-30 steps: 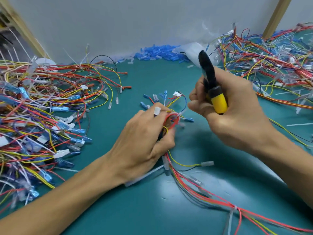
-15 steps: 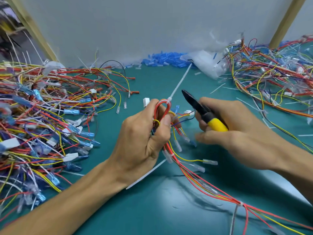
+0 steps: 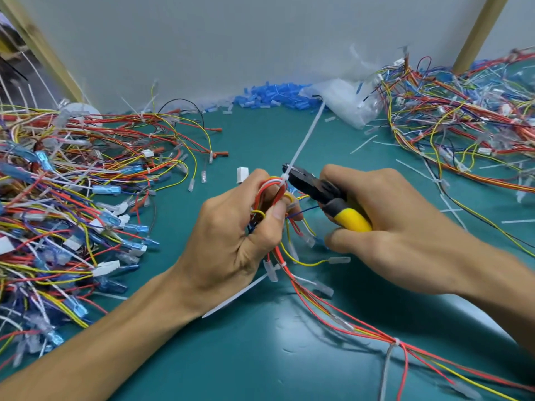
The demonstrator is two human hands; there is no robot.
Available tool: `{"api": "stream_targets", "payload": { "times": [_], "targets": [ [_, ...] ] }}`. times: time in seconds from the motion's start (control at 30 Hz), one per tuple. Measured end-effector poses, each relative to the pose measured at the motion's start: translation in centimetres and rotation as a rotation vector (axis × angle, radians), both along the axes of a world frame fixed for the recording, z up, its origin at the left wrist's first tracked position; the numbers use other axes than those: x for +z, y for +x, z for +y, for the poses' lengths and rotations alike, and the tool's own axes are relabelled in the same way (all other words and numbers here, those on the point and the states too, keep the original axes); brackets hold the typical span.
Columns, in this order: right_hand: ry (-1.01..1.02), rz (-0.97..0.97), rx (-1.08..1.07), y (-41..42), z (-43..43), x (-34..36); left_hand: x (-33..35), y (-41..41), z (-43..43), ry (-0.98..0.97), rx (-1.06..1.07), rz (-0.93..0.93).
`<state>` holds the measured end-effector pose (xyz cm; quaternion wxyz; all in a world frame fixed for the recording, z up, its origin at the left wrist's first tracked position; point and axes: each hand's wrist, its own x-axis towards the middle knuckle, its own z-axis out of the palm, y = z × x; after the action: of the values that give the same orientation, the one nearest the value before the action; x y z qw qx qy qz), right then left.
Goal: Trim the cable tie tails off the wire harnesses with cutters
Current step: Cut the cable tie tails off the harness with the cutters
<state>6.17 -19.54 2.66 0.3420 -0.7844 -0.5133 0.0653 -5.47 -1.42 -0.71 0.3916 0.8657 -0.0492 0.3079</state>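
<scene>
Cutters (image 3: pixel 317 191) nearer now, tips at cable tie tail (image 3: pixel 304 140), harness (image 3: pixel 267 189) in left hand (image 3: pixel 228 244)

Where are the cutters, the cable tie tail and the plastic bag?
cutters (image 3: pixel 351 219), head view, on the yellow handle.
cable tie tail (image 3: pixel 303 140), head view, middle of the strip.
plastic bag (image 3: pixel 344 102), head view, its crumpled side.

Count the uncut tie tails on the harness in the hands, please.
3. The upper tail rises from the harness at the cutters; the middle tail lies under the left hand; the lower tail hangs near the bottom edge. Others may be hidden.
</scene>
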Motion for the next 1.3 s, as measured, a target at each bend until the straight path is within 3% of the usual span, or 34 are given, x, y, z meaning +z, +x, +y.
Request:
{"api": "stream_targets", "payload": {
  "times": [0.2,0.47,0.73,0.87,1.07,1.3],
  "targets": [
    [-0.009,0.094,0.045,-0.2,0.0,0.3,0.0,-0.2,-0.1,-0.089,-0.001,-0.010],
    [-0.087,0.071,0.088,-0.6,-0.1,0.6,0.0,-0.3,0.0,0.010,-0.049,0.075],
    [-0.113,0.267,0.100,-0.6,-0.2,1.0,1.1,-0.5,-0.6,0.122,0.163,-0.052],
    [-0.071,0.331,0.016,-0.2,-0.2,1.0,1.1,-0.2,-0.4,0.287,0.250,-0.104],
    [0.136,0.540,0.022,0.2,-0.4,1.1,0.8,0.1,0.0,0.259,0.191,0.028],
    [0.108,0.721,0.119,0.2,-0.3,1.2,0.6,-0.8,0.0,0.249,0.144,0.046]
  ]
}}
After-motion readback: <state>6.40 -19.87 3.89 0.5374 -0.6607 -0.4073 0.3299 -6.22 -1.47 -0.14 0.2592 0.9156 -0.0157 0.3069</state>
